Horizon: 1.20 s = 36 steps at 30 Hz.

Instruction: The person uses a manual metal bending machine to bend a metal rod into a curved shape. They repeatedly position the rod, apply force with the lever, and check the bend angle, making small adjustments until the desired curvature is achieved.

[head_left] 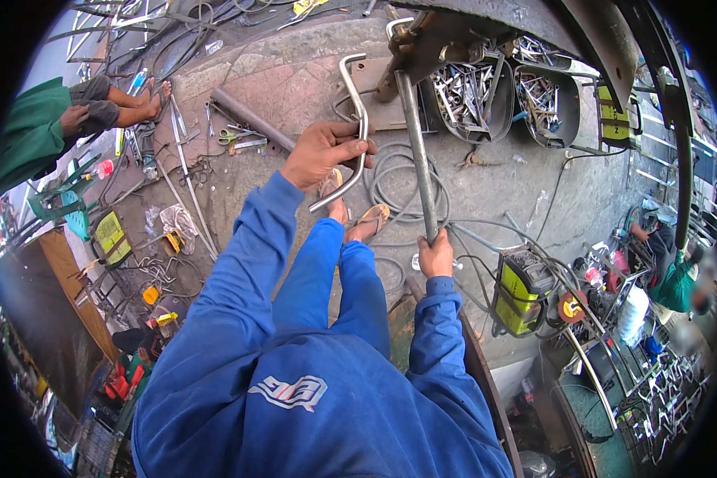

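Raised in front of me, my left hand (327, 153) is closed around a slim metal rod (354, 89) bent at several places. The rod's short upper end points right and its lower end slants down to the left. My right hand (436, 256) wraps around the lower end of a long steel bar (418, 151). This bar's far end meets a heavy, rusty metal fixture (434, 49) at the top. Another bent rod end (398, 25) shows at the fixture's left side, its seating partly hidden.
Two dark bins (502, 119) (567, 131) hold many small metal pieces. Cable coils (381, 185) lie by my feet, near a thick pipe (251, 119) and scissors (226, 136). A yellow-green machine (518, 291) stands right. People are at left (32, 131) and far right (677, 283).
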Motion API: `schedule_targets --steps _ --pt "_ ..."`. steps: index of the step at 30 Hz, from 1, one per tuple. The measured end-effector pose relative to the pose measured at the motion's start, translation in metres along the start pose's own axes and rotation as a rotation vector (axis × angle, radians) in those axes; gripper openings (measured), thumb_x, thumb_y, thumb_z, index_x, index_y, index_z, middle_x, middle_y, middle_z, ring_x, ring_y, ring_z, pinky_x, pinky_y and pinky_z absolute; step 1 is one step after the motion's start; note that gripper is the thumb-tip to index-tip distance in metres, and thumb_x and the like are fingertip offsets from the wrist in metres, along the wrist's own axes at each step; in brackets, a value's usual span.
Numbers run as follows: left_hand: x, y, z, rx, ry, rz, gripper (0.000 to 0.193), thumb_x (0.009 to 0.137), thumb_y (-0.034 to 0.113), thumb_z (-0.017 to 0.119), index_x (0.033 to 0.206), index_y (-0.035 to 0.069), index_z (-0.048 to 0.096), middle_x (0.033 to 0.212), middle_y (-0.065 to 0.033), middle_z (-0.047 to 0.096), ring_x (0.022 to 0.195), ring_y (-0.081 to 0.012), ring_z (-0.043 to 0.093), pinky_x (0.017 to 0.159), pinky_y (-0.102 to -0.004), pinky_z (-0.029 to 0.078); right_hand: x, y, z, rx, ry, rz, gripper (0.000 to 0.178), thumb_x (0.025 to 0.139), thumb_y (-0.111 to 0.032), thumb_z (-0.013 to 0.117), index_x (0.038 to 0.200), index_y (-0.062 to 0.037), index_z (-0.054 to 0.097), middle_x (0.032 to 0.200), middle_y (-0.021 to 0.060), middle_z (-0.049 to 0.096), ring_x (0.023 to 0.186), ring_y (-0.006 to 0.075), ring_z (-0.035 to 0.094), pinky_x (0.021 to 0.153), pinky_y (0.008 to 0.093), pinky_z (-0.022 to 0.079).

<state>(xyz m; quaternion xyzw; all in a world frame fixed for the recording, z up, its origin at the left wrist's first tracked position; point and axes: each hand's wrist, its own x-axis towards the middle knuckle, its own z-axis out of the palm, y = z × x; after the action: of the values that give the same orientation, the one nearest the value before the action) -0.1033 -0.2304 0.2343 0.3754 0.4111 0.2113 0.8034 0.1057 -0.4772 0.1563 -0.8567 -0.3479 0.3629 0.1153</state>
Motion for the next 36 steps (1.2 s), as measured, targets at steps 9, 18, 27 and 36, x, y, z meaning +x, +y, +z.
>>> schedule_targets --steps 9,18,27,36 --pt "0.038 -0.009 -0.017 -0.003 -0.046 0.119 0.029 0.086 0.009 0.058 0.112 -0.003 0.056 0.090 -0.0106 0.065 0.078 -0.0203 0.065 0.073 -0.0308 0.053 0.000 0.003 0.001 -0.006 -0.004 0.011 0.037 0.078 -0.019 0.064 0.103 0.0032 0.048 0.088 0.0318 0.060 0.088 0.0493 0.056 0.075 0.0513 0.044" --pt "0.254 0.023 -0.053 0.487 0.540 0.192 0.030 0.088 0.032 0.056 0.086 0.002 0.061 0.075 -0.0091 0.063 0.059 -0.0152 0.059 0.041 -0.0279 0.036 -0.003 -0.005 -0.001 -0.015 0.026 -0.040 0.038 0.079 -0.018 0.063 0.104 0.0061 0.048 0.089 0.0323 0.060 0.087 0.0485 0.057 0.074 0.0492 0.044" --pt "0.335 0.020 -0.061 1.005 0.540 0.163 0.049 0.077 0.042 0.067 0.100 -0.001 0.061 0.097 -0.0176 0.065 0.081 -0.0261 0.064 0.068 -0.0346 0.050 -0.006 -0.015 -0.005 0.006 -0.036 0.067 0.038 0.080 -0.019 0.063 0.104 0.0059 0.048 0.088 0.0308 0.060 0.087 0.0469 0.058 0.074 0.0475 0.044" --pt "0.339 0.009 -0.075 0.504 0.434 0.123 0.047 0.083 0.043 0.059 0.106 0.002 0.056 0.090 -0.0150 0.065 0.073 -0.0223 0.063 0.058 -0.0320 0.044 -0.008 -0.023 0.001 -0.013 -0.063 0.180 0.038 0.081 -0.020 0.062 0.107 0.0037 0.048 0.091 0.0298 0.060 0.090 0.0469 0.057 0.075 0.0486 0.044"
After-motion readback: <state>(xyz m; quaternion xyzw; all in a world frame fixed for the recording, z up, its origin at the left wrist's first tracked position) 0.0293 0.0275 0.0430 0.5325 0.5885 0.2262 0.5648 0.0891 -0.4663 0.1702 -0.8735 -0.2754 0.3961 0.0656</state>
